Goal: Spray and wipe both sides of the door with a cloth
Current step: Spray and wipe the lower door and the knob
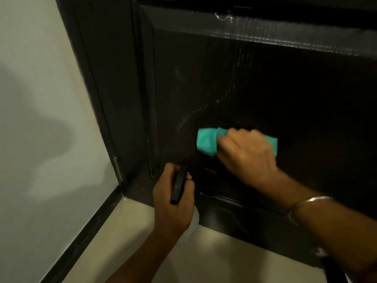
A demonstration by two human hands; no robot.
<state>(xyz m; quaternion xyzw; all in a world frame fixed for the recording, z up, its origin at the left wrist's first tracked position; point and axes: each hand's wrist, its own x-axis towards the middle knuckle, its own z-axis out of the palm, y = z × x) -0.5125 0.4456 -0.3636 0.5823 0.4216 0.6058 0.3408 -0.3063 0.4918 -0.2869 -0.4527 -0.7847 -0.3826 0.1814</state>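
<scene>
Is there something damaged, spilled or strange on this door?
No damage shows. The dark brown panelled door carries pale wet streaks above the folded turquoise cloth, probably unwiped spray. The right hand presses the cloth there.

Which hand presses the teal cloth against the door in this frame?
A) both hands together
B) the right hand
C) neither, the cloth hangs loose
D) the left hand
B: the right hand covers the teal cloth on the dark door, while the left hand grips a spray bottle.
</scene>
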